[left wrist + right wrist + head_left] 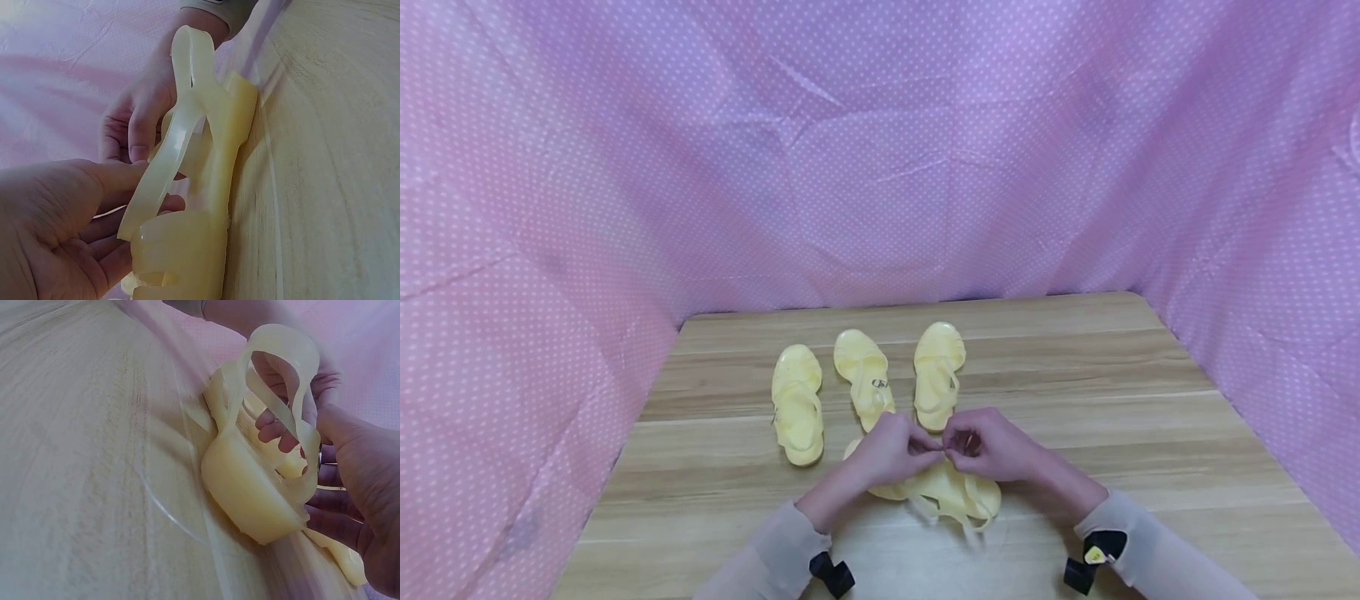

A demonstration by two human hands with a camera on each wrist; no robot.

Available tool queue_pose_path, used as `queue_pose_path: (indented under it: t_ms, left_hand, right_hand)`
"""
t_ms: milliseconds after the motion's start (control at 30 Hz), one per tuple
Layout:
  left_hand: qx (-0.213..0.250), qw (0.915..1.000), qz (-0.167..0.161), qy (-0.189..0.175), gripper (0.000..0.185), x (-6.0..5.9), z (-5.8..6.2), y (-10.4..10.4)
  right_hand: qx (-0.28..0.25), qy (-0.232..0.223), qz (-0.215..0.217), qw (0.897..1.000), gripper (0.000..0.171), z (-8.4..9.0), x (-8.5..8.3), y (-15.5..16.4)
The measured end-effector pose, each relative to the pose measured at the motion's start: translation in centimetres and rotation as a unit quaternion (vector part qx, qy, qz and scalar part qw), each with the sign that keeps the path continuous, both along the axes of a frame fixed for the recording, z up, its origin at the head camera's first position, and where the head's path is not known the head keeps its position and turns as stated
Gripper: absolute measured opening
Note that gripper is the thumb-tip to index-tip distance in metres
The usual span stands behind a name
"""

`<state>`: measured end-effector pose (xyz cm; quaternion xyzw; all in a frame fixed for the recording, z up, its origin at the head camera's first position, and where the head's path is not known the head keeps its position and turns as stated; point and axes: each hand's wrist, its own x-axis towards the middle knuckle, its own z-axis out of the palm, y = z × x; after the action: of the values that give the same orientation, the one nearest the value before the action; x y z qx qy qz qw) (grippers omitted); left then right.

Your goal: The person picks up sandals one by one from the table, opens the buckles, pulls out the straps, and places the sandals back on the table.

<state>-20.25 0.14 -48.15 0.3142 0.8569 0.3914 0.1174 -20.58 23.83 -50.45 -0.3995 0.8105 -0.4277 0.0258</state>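
Observation:
A pale yellow jelly sandal (957, 493) lies crosswise near the front of the table, heel to the right, its toe partly hidden behind my left hand (891, 454). My right hand (996, 448) meets the left above the sandal's far side, thumbs and fingertips close together. Both hands pinch the ankle strap at its fastening. In the right wrist view the strap (284, 347) arches over the heel, and a small dark edge shows at the right fingertips. The left wrist view shows the strap (153, 181) slanting past the left fingers, with the sole against the tabletop.
Three more yellow sandals stand in a row behind, toes away: one at the left (799, 425), one in the middle (861, 367) with a metal buckle showing, one at the right (936, 383) just behind my hands. Pink dotted cloth (865, 208) hangs around the wooden table (715, 500).

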Motion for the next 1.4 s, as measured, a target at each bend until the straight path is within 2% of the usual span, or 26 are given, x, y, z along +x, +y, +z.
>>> queue_pose_path:
  t_ms: [267, 567, 800, 1200, 1400]
  left_hand:
    - [-0.029, 0.9995, -0.006, 0.012, 0.008, 0.11, 0.07, -0.07]
    - [-0.002, 0.9999, -0.011, 0.004, 0.013, -0.04, -0.04, -0.09]
    - [-0.014, 0.9998, -0.008, 0.013, 0.009, -0.03, -0.18, -0.08]
    - [0.001, 1.0, 0.007, 0.006, 0.012, 0.24, 0.12, -0.08]
    - [-0.033, 0.9985, 0.011, 0.042, 0.005, 0.65, 0.4, -0.18]
  right_hand:
    - [-0.002, -0.002, 0.004, 1.0, 0.021, -0.31, -0.15, 0.02]
    - [-0.012, 0.005, 0.009, 1.0, 0.021, -0.51, -0.16, -0.03]
    - [-0.012, 0.002, 0.01, 1.0, 0.02, -0.59, -0.15, 0.06]
    - [-0.014, 0.0, 0.014, 1.0, 0.02, -0.35, 0.04, 0.02]
    - [-0.013, -0.003, 0.014, 1.0, 0.019, -0.37, 0.07, 0.08]
